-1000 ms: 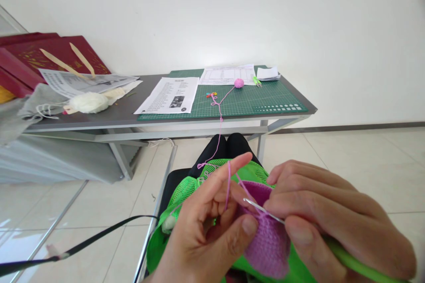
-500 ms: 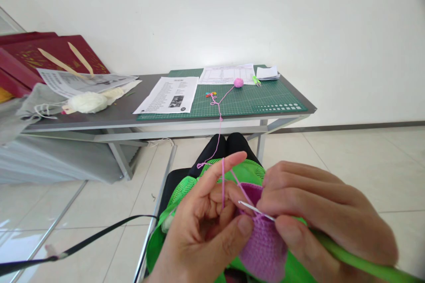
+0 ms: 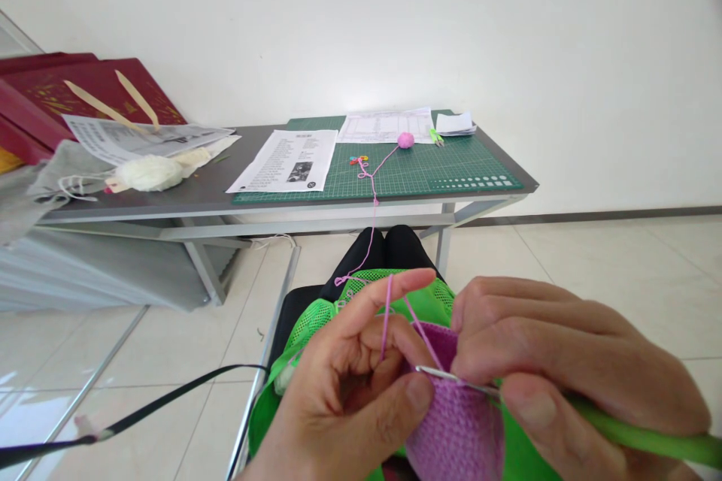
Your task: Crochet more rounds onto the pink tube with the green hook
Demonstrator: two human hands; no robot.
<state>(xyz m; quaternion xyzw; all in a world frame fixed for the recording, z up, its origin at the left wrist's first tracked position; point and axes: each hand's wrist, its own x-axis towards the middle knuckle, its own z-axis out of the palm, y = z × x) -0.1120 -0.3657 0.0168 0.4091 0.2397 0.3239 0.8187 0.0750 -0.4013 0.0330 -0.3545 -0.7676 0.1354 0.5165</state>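
- Crochetwork [image 3: 454,432], pink, lower centre-right of the frame, pinched by the left hand [image 3: 350,394], whose raised forefinger tensions the yarn [image 3: 386,319].
- Right hand [image 3: 569,357] grips the hook [image 3: 443,373] at lower right.
- Step in hand: apparently a stitch along the rim; next probably calls for catching yarn under steady tension.
- Loops at the hook: too small to make out; fingers hide part of the handle [image 3: 637,428].

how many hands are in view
2: the left hand, yarn over its index finger, pinching the pink piece, and the right hand, holding the hook. No others show.
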